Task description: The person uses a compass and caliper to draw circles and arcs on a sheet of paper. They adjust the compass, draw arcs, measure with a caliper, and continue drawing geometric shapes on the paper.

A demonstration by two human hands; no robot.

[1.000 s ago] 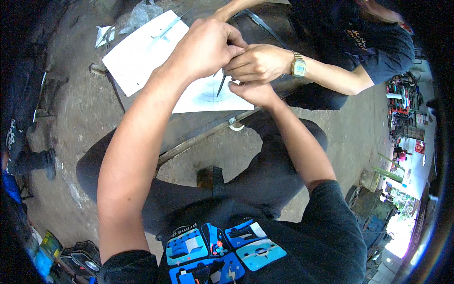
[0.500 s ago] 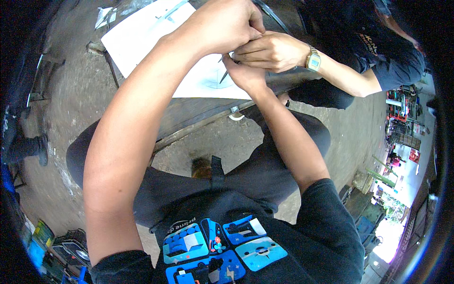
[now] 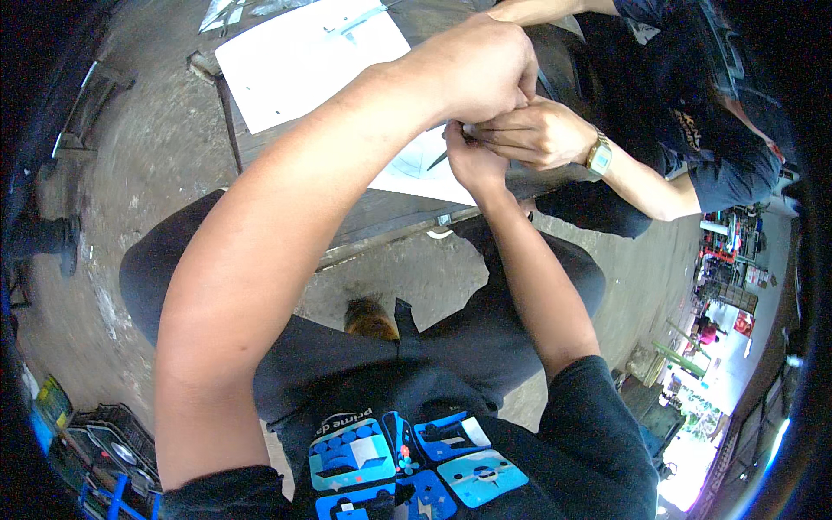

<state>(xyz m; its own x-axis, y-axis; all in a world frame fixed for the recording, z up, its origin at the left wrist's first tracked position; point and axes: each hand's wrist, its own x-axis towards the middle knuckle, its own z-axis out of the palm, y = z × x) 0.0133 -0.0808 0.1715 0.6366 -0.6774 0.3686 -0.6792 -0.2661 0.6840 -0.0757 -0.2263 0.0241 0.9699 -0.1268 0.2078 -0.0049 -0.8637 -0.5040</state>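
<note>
My left hand is closed, fingertips pinched together and touching a co-worker's hand. Whatever lies between those fingertips is hidden. Just below it my right hand is closed around a dark pointed tool, whose tip sticks out to the left over the paper; its other end is covered by the hands. The co-worker's fingers reach in from the right and meet both of my hands. Under the tip lies white paper with a thin drawn curve and lines.
White paper also shows beyond my left forearm, with a slim light-blue tool on it. The dark table's near edge runs in front of my knees. The co-worker sits at the right, wearing a wristwatch. A brown furry shape is on the floor between my legs.
The whole view has shifted, so the hands and table appear lower and further right. The co-worker's other arm now shows at the top. The hands stay clustered together.
</note>
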